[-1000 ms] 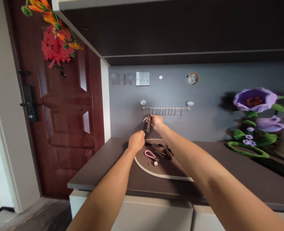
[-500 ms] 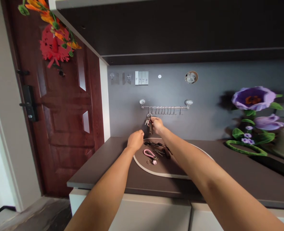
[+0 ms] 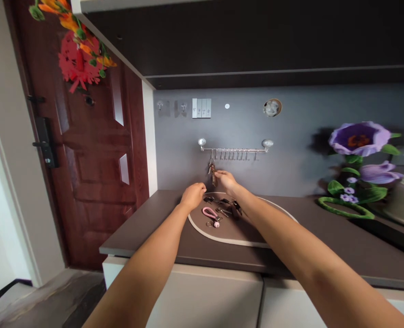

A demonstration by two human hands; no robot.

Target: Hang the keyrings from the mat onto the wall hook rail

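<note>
A bunch of keys with a dark fob [image 3: 213, 175] hangs from the left end of a metal hook rail [image 3: 234, 150] on the grey wall. My right hand [image 3: 225, 181] is at the fob's right side, its thumb and fingers pinched together on it. Lower and to the left, my left hand [image 3: 193, 195] is closed above the counter, with nothing visible in it. On a brown mat [image 3: 222, 240] with a pale rim below lie a pink strap keychain [image 3: 209, 212] with a small pink ball [image 3: 216, 224] and several other keys [image 3: 224, 212], partly behind my right forearm.
A dark cabinet [image 3: 256, 41] overhangs the counter [image 3: 147, 232]. Purple artificial flowers [image 3: 359, 138] with a green base stand at the right. On the left is a red-brown door [image 3: 95, 182] with a red hanging decoration [image 3: 79, 61]. Wall hooks and switches [image 3: 202, 108] sit above the rail.
My right hand has dropped slightly from the key ring, its fingers lower on the fob. The keys hang closer under the hook. My left hand stays about where it was.
</note>
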